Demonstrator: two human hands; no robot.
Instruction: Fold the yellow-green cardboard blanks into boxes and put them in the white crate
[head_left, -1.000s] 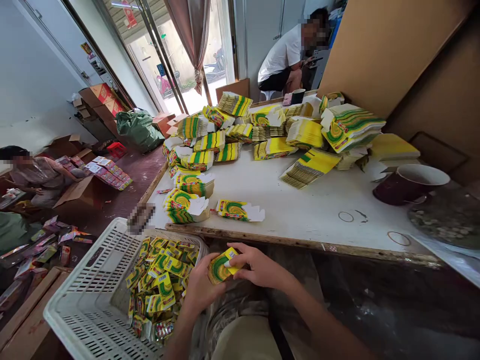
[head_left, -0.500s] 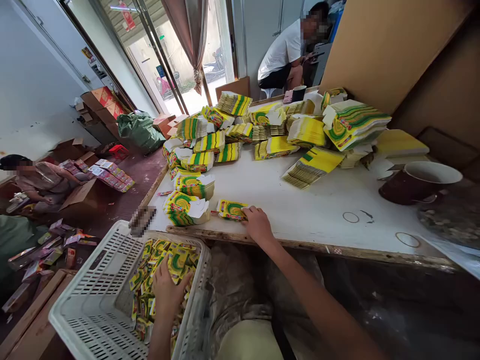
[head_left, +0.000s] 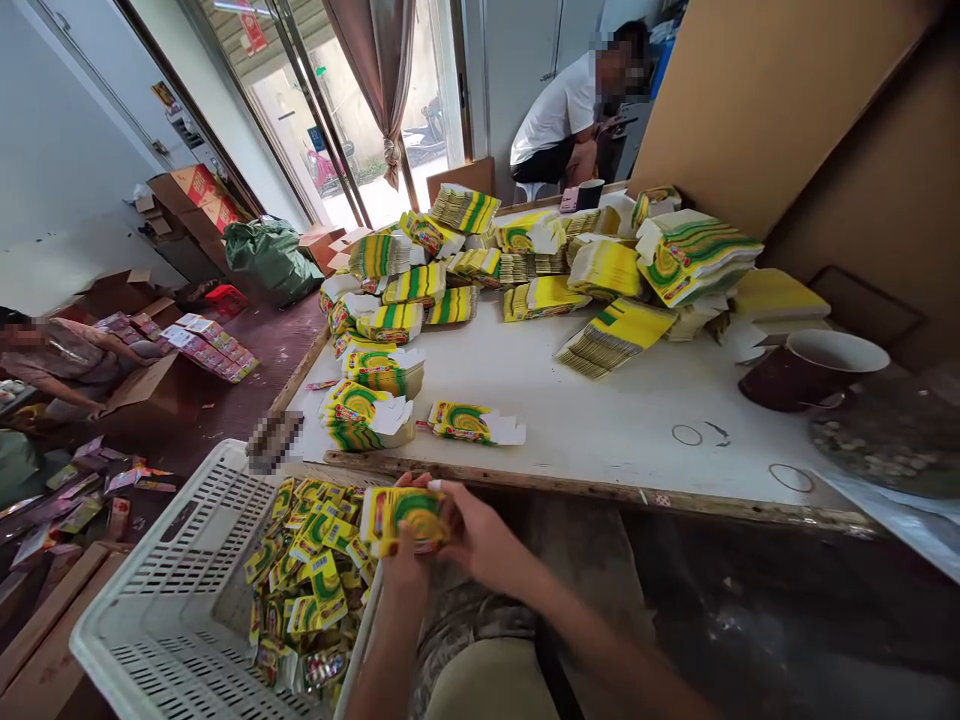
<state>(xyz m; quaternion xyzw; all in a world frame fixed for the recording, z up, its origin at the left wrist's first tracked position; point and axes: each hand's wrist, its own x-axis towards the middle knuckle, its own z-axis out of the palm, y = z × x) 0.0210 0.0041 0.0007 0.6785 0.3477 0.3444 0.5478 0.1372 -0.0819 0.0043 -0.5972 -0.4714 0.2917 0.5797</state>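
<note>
In front of my body, above the basket's right rim, a small yellow and green carton (head_left: 397,512) is held up between both hands. My left hand (head_left: 407,565) grips it from below, thumb across its front. At its right end, the fingers of my right hand (head_left: 476,535) close on the carton, slightly blurred. Just beyond, on the white table (head_left: 600,430), lies another yellow carton (head_left: 465,420) with white flaps sticking out to the right. Below and left of my hands stands a white plastic basket (head_left: 225,520) holding many small yellow packets (head_left: 322,575).
Stacks of flat yellow cartons (head_left: 397,320) line the table's left and far sides. A dark mug (head_left: 810,370) and a plastic bag (head_left: 885,440) are at the right. One person (head_left: 559,120) sits beyond the table, another person (head_left: 67,360) at the far left near cardboard boxes.
My left hand has come up out of the basket. My right hand has left the carton on the table and moved down-left, and both hands now hold a carton.
</note>
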